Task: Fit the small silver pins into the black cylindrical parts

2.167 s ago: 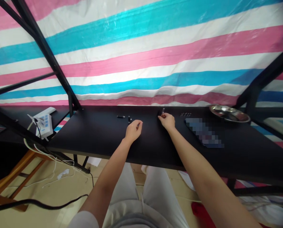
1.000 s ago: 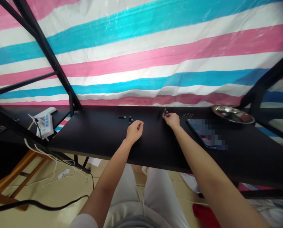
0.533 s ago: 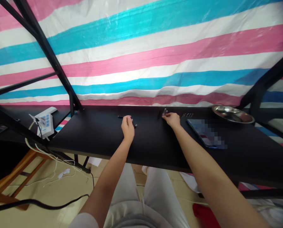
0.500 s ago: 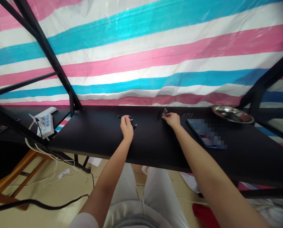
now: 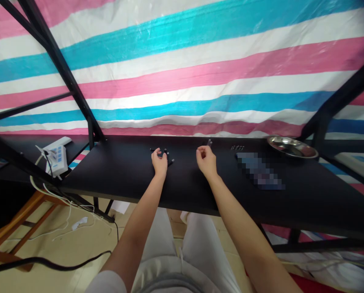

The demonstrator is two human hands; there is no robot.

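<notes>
Left hand (image 5: 159, 162): we log it palm-down on the black tabletop (image 5: 123, 175), fingertips among small dark cylindrical pieces (image 5: 170, 161); whether it pinches one, we cannot tell. Right hand (image 5: 205, 159): fingertips drawn together, nothing visible between them; short dark peg (image 5: 209, 142) lies just beyond it, apart, nearer this hand.

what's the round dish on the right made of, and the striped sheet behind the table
Round dish: looks like polished metal, probably stainless steel, from its silvery, mirror-like glare.
Striped sheet: seems to be glossy plastic tarpaulin, from the crinkled shiny highlights along its stripes.
</notes>
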